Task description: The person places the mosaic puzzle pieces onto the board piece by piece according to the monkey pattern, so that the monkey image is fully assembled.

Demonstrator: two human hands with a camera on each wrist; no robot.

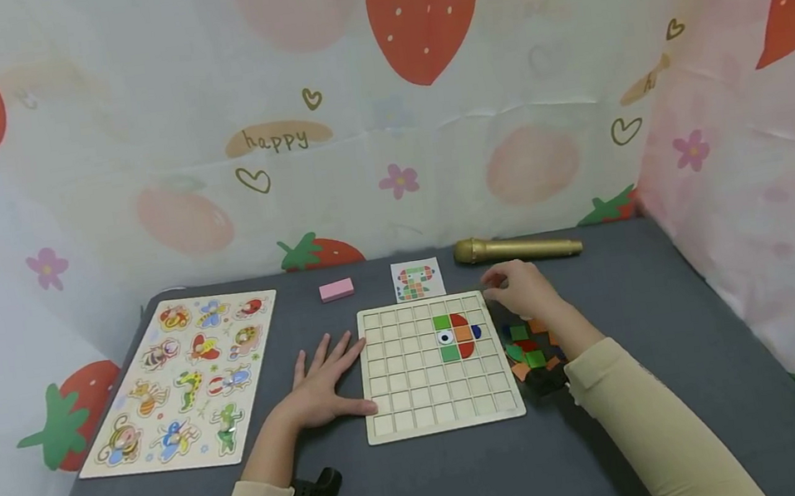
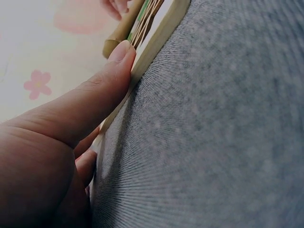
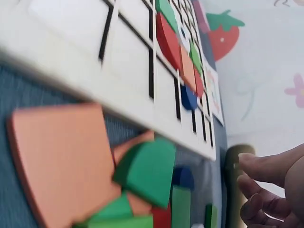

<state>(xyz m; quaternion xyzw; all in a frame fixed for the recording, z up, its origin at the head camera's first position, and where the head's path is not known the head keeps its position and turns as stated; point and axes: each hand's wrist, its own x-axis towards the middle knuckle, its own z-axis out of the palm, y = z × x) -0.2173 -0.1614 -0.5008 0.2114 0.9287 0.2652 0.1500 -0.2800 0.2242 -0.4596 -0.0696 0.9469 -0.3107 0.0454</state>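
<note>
A pale wooden grid board (image 1: 417, 396) lies in front of me, several coloured tiles set in its upper right part. Among them are a green tile (image 1: 441, 323), an orange tile (image 1: 459, 319), a blue half-round piece (image 1: 476, 331) and a white eye tile (image 1: 445, 338). My left hand (image 1: 322, 392) rests beside the board with fingers spread, its thumb (image 2: 102, 83) touching the board's edge. Above the table by the board's upper right corner is my right hand (image 1: 522, 288); its fingers are loosely bent, with nothing visible between thumb and fingertips in the right wrist view.
Right of the board lies a pile of loose tiles (image 1: 531, 348), partly under the right forearm. A pattern card (image 1: 417, 281), a pink block (image 1: 337, 289) and a gold microphone (image 1: 518, 248) lie behind the board. An insect picture board (image 1: 182, 385) occupies the left side.
</note>
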